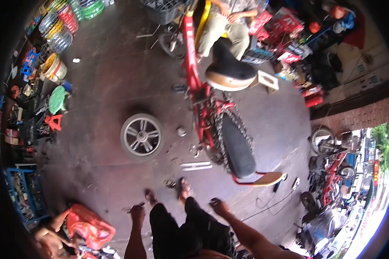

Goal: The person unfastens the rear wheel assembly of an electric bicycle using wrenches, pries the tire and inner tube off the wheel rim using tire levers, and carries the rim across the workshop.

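Left hand (137, 212), right hand (221, 208): cannot tell grip (blurred) | pale bars (196, 164) well inside floor (99, 177) edges | careless step could slip

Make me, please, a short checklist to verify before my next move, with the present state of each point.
1. Left hand empty: cannot tell, too small and blurred.
2. Right hand empty: cannot tell, same reason.
3. Loose wheel lying flat on the floor, apart from the red bike: ok.
4. Way ahead of the feet free: not ok, two pale bars lie there.
5. Nobody near the bike: not ok, a seated person is close to it.
6. Bike firmly supported: cannot tell.
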A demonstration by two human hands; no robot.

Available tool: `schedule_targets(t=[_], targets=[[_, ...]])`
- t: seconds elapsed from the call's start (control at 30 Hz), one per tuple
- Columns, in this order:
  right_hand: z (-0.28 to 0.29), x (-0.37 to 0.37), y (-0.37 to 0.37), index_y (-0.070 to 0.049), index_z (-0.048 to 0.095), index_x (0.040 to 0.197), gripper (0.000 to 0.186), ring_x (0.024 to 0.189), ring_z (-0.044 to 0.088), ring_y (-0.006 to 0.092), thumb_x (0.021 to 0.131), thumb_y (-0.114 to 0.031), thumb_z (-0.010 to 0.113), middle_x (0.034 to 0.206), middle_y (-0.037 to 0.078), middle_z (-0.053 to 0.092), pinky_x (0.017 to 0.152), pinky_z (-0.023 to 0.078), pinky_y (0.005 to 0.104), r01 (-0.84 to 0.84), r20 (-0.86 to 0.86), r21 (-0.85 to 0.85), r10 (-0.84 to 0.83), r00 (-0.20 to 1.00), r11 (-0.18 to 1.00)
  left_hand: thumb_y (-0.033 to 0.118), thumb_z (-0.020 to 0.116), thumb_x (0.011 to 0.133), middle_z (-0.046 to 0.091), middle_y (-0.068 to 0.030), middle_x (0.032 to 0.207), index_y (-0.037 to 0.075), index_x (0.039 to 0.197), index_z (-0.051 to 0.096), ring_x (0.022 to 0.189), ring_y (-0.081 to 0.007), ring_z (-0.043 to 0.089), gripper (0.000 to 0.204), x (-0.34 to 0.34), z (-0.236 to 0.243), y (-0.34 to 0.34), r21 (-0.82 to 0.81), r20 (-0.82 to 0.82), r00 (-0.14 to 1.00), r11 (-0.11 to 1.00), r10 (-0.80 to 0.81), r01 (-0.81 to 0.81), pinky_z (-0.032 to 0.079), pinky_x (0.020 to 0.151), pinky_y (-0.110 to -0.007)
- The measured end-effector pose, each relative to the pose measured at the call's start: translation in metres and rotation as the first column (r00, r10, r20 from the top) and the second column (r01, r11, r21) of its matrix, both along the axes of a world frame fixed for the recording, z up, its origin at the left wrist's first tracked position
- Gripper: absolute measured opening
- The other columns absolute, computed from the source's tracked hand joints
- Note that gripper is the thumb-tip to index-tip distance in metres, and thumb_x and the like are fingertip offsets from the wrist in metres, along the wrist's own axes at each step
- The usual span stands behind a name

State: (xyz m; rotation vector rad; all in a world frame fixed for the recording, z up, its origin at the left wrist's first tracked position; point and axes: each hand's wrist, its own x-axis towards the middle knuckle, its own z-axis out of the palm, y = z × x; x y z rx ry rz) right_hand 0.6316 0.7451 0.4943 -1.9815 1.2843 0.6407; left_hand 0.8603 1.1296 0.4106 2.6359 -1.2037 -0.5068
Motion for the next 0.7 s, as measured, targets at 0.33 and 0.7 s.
schedule_targets(t=[0.33, 0.7], targets=[[-0.059, 0.062, 0.094, -0.001, 0.062, 0.101, 0.032, 0.076, 0.060, 0.0219, 0.080, -0.024, 0.061, 0.082, 0.010, 0.065, 0.072, 0.048, 0.0337, 0.594, 0.132, 0.140, -0.610, 0.782, 0.792, 0.017, 0.061, 0.081, 0.064, -0.0175, 0.085, 0.008, 0.096, 0.060, 0.079, -0.0332, 0.063, 0.018, 0.137, -0.030, -0.007, 0.026, -0.424, 0.764, 0.849, 0.487, -0.527, 0.049, 0.069, -0.040], [-0.015, 0.071, 0.263, 0.000, 0.064, 0.094, 0.029, 0.074, 0.062, 0.0252, 0.079, -0.022, 0.054, 0.081, 0.016, 0.065, 0.070, 0.048, 0.0359, 0.825, 0.023, -0.058, -0.825, 0.564, 0.562, 0.027, 0.066, 0.077, 0.065, -0.0143, 0.079, 0.011, 0.090, 0.063, 0.077, -0.0354, 0.063, 0.021, 0.231, 0.044, 0.062, 0.305, -0.344, 0.851, 0.905, 0.396, -0.298, 0.049, 0.069, -0.045]])
